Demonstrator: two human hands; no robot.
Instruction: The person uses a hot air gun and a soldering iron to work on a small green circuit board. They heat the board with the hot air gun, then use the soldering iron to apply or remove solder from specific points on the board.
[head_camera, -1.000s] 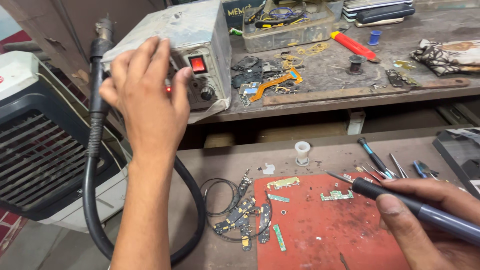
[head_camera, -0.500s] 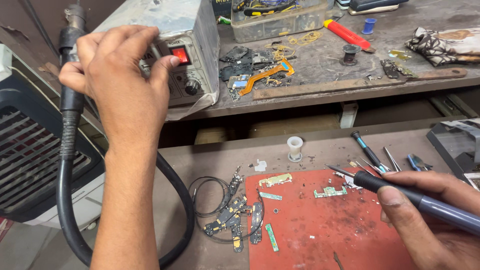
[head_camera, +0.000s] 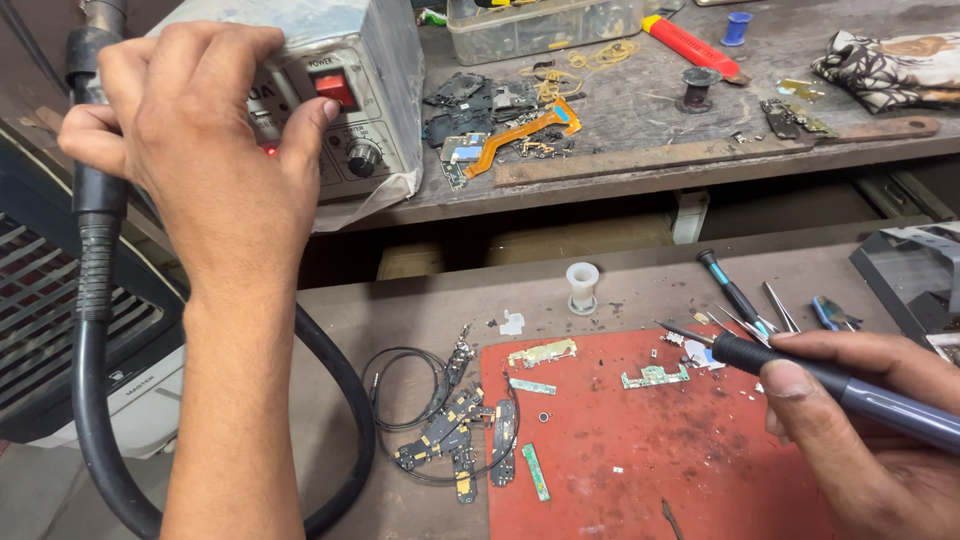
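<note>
My left hand (head_camera: 205, 150) is raised at the front panel of a grey rework station (head_camera: 350, 75), fingers spread over its controls, a fingertip by the red switch (head_camera: 335, 88); a black knob (head_camera: 363, 158) shows beside it. The station's black hot-air handle and hose (head_camera: 95, 250) hang just left of that hand. My right hand (head_camera: 865, 430) grips a soldering iron (head_camera: 800, 370) with a black and grey handle, its tip over a small metal part (head_camera: 655, 377) on the red work mat (head_camera: 650, 450).
Small circuit boards and flex cables (head_camera: 455, 440) lie with a thin black wire loop at the mat's left edge. A white spool (head_camera: 582, 287), a screwdriver (head_camera: 730, 285) and tweezers (head_camera: 780, 305) sit behind the mat. The upper shelf holds phone parts (head_camera: 500, 125), a red tool (head_camera: 690, 45) and a cloth (head_camera: 885, 65).
The view has shifted closer to the bench. My left hand has stayed on the station's front panel, fingers now over the controls. My right hand holds the iron over the mat as before.
</note>
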